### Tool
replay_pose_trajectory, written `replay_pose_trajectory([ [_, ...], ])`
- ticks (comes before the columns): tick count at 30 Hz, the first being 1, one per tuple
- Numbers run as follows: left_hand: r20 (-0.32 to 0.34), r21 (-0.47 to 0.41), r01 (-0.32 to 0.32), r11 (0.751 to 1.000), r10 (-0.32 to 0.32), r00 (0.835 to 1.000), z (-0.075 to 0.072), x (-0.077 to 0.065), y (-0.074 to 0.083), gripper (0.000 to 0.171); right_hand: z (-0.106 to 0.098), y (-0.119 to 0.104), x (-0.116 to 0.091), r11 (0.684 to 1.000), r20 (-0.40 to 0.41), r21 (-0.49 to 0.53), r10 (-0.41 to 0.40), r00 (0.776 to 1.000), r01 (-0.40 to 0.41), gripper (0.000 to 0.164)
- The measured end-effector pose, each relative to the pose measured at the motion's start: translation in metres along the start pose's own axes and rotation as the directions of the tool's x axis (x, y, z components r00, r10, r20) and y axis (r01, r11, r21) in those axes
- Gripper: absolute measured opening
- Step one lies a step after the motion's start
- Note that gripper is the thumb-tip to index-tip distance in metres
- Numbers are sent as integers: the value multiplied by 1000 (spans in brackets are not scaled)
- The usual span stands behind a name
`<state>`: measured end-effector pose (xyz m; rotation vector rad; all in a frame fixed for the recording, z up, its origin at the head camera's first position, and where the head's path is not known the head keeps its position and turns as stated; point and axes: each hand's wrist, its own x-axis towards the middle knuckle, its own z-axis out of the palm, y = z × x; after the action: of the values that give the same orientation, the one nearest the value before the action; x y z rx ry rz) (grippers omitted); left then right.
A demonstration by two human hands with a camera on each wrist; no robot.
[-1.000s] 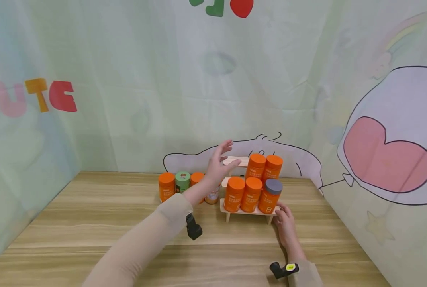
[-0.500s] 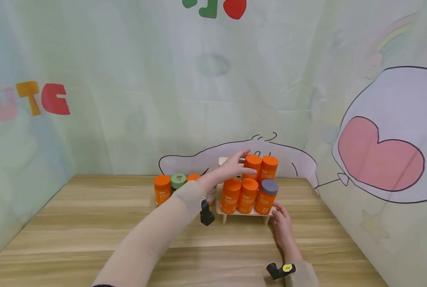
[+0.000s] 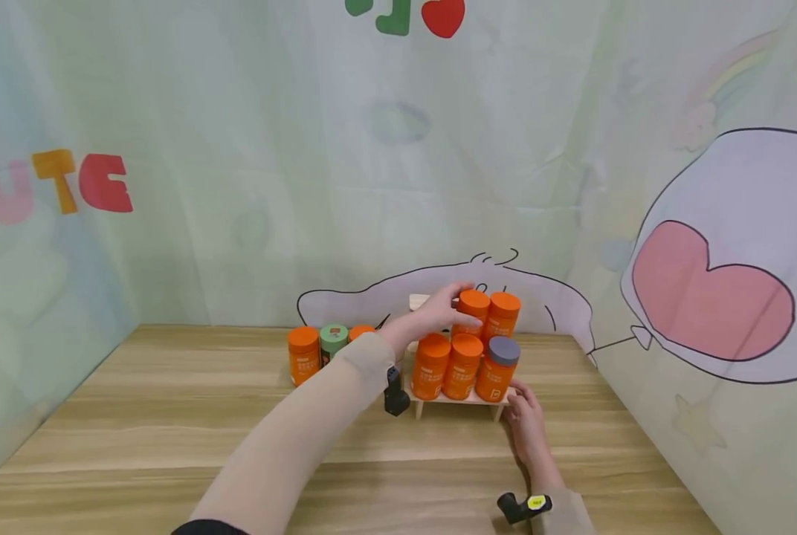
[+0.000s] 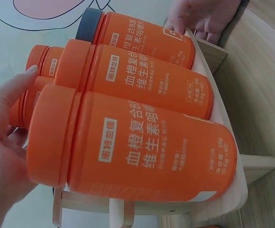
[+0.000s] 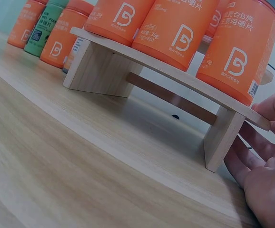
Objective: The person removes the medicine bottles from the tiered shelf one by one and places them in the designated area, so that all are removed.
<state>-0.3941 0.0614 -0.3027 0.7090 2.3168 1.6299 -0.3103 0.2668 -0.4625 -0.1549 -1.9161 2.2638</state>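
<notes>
A stepped wooden rack [image 3: 462, 397] holds orange supplement bottles in two rows. My left hand [image 3: 432, 313] reaches over the front row and grips the back row's left orange bottle [image 3: 473, 302], thumb in front and fingers around the far side. In the left wrist view its thumb [image 4: 21, 83] lies at that bottle's cap. Beside it stands another orange bottle [image 3: 504, 310]. Two orange-capped bottles [image 4: 147, 147] and a grey-capped one [image 3: 497, 375] fill the front step. My right hand [image 3: 528, 427] pinches the step's right end, thumb above and fingers [image 5: 251, 147] beneath.
Left of the rack, an orange bottle [image 3: 303, 357], a green bottle [image 3: 334, 338] and another orange one [image 3: 361, 331] stand on the wooden table [image 3: 137, 438]. A further bottle [image 5: 73, 54] is partly hidden behind the rack's leg. A printed curtain [image 3: 238, 148] hangs behind.
My left hand has moved right from the rack's bare upper left end onto the back row's left bottle and closed around it. My right hand has stayed at the rack's right end.
</notes>
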Motion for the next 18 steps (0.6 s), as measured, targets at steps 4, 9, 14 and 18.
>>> replay_pose_trajectory([
  [4, -24, -22, 15, 1000, -16, 1000, 3, 3, -3, 76, 0, -1, -1, 1000, 8, 5, 0, 1000, 0, 28],
  [9, -49, -20, 31, 999, -32, 998, 4, 6, -6, 74, -1, -1, 0, 1000, 15, 3, 3, 1000, -3, 29],
  [14, -67, -24, 37, 999, -39, 997, 4, 5, -6, 71, -2, -1, 0, 1000, 18, -3, 7, 1000, -7, 28],
  [18, -79, -40, 29, 999, -32, 996, 6, 4, -5, 72, -2, -1, 0, 1000, 14, 2, 5, 1000, -5, 28],
])
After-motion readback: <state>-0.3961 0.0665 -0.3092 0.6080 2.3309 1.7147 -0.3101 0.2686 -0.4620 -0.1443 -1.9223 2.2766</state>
